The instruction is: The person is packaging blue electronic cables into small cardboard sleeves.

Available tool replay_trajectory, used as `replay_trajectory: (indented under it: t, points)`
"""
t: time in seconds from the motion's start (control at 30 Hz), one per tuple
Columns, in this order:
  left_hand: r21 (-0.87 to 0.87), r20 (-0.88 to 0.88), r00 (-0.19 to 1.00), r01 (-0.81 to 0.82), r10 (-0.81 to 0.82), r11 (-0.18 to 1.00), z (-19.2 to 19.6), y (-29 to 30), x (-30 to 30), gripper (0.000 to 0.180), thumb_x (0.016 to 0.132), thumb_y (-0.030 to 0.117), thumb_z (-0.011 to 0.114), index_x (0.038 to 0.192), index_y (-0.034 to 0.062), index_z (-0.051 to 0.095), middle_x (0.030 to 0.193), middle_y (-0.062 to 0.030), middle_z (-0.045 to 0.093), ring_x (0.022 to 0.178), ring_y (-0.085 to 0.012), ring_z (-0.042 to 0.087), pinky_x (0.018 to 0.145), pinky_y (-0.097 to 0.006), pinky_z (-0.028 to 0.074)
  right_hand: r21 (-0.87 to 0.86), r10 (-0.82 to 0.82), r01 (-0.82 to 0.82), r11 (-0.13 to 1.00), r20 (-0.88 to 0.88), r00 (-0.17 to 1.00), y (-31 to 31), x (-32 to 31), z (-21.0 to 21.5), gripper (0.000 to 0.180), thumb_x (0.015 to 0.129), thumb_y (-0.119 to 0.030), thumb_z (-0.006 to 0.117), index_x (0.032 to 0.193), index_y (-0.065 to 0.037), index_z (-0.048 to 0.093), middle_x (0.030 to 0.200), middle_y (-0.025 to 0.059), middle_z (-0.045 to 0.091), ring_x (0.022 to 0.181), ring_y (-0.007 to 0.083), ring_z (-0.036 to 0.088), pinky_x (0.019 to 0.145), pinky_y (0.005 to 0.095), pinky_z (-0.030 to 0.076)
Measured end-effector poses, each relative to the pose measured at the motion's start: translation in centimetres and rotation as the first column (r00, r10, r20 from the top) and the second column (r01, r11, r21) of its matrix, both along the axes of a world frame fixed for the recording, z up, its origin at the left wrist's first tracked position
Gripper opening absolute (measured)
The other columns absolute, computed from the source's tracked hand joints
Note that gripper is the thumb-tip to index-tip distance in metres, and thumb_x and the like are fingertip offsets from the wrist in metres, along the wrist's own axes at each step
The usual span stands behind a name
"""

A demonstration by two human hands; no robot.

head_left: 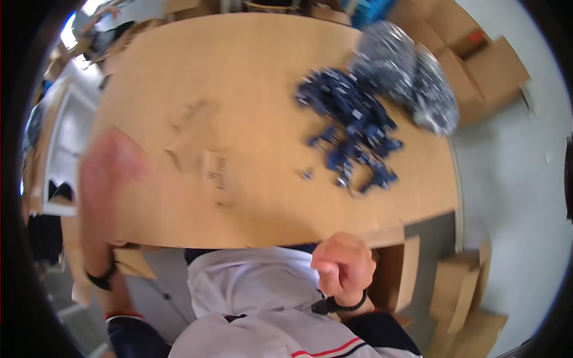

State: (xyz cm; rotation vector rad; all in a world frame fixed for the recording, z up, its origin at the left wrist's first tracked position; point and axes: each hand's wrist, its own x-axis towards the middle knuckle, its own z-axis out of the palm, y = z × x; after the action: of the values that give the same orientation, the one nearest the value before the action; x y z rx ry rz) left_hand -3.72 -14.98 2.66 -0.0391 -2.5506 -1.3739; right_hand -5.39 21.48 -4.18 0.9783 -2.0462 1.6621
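Observation:
My left hand (pixel 113 161) is raised over the left edge of the wooden table (pixel 250 119), smeared by motion, so its fingers are unclear. My right hand (pixel 345 265) is held close to my body at the near table edge, its fingers curled in and nothing visible in them. Flat brown paper pieces (pixel 216 170) lie on the tabletop to the right of my left hand. Farther right is a heap of dark blue strap-like pieces (pixel 358 122) with small shiny parts. One small loose piece (pixel 307 174) sits beside that heap.
Clear plastic bags (pixel 406 71) of dark contents stand at the far right of the table. Cardboard boxes (pixel 471 71) are stacked beyond them, with more open cartons (pixel 456 292) at the near right. A white frame-like shelf (pixel 67 143) stands to the left.

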Motion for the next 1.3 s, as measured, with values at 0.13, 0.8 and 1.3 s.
replay_trajectory:
  t: [0.13, 0.8, 1.3]
  points:
    - [-0.392, 0.051, 0.99, -0.103, 0.133, 0.914, -1.8, -2.4, -5.0, 0.035, 0.098, 0.027, 0.049, 0.122, 0.0013, 0.053, 0.115, -0.0121, 0.058, 0.111, -0.0223, 0.053, 0.097, -0.032, 0.039, 0.297, -0.406, 0.442, 0.846, -0.178, 0.896, 5.0, 0.3, 2.1, 0.016, 0.082, -0.003, 0.068, 0.097, -0.004, 0.064, 0.074, 0.0067, 0.066, 0.057, 0.0205, 0.06, 0.052, 0.0296, 0.046]
    - [-0.387, -0.053, 0.967, 0.209, -0.248, 0.898, -1.9, 12.1, 2.9, 0.031, 0.082, -0.003, 0.053, 0.111, 0.001, 0.063, 0.121, -0.0136, 0.062, 0.11, -0.0358, 0.056, 0.097, -0.042, 0.043, 0.516, -0.551, 0.413, 0.75, 0.143, 0.822, 10.9, -7.2, 2.8, 0.012, 0.088, -0.012, 0.067, 0.092, 0.0, 0.064, 0.088, 0.0098, 0.063, 0.078, 0.0213, 0.058, 0.073, 0.0321, 0.046]
    - [0.018, -0.307, 0.911, 0.295, -0.276, 0.955, 1.8, 16.5, 0.8, 0.044, 0.089, 0.01, 0.061, 0.129, -0.0056, 0.049, 0.116, -0.016, 0.064, 0.102, -0.0255, 0.063, 0.09, -0.036, 0.048, -0.173, -0.063, 0.061, 0.983, -0.007, 0.998, -1.5, -3.9, 12.3, 0.02, 0.095, -0.016, 0.06, 0.095, 0.004, 0.06, 0.102, 0.0132, 0.06, 0.052, 0.0022, 0.038, 0.047, 0.0162, 0.029]
